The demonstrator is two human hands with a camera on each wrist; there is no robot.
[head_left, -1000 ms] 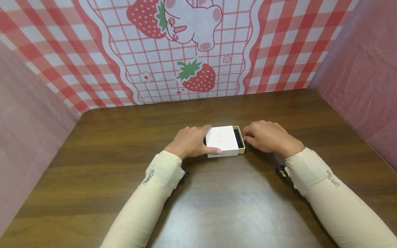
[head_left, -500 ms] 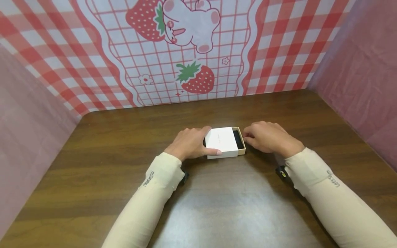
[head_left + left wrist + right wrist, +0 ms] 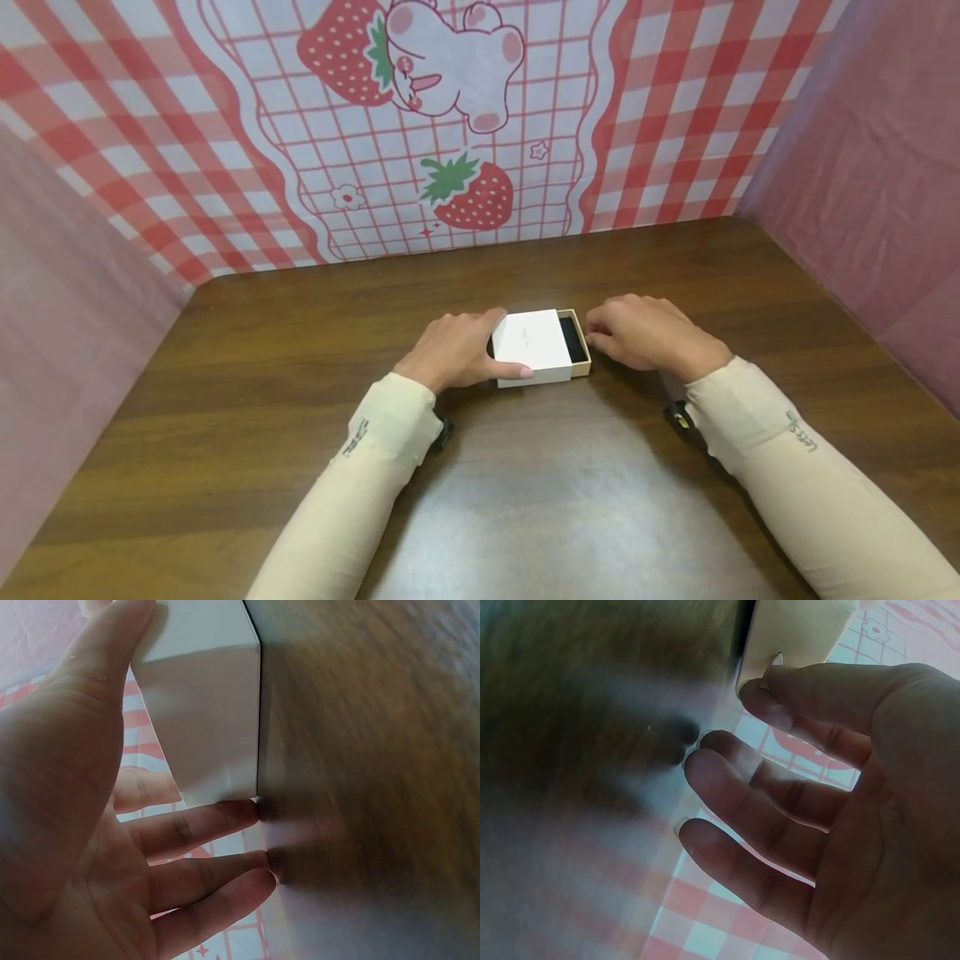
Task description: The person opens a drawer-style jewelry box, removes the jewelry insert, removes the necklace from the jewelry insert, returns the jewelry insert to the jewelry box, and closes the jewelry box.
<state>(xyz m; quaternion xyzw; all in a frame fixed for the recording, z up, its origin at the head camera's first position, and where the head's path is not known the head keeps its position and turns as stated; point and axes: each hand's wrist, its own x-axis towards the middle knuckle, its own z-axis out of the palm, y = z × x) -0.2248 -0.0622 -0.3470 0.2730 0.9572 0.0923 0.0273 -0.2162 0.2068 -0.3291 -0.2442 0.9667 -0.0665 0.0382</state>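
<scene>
A small white drawer box [image 3: 531,342] lies on the wooden table, its inner tray [image 3: 581,367] partly out on the right side. Black lining [image 3: 573,340] shows inside the tray. My left hand [image 3: 453,352] grips the white sleeve from the left, thumb along the near side and fingers on the far side. In the left wrist view, the lower fingers spread beside the box end [image 3: 202,720]. My right hand [image 3: 647,332] is at the tray's end, thumb and index finger pinched together there; the right wrist view shows them against the tray's end face [image 3: 791,634]. Any pull tab between them is hidden.
The brown wooden table [image 3: 480,500] carries the box. A red-and-white checked cloth with strawberries [image 3: 476,196] hangs behind it. Pink cloth walls [image 3: 862,183] stand at both sides. A dark wrist device [image 3: 678,417] shows under the right sleeve.
The tray has come slightly further out of the sleeve toward the right, showing more black lining. Both hands keep their places at the box, while the head view has shifted a little.
</scene>
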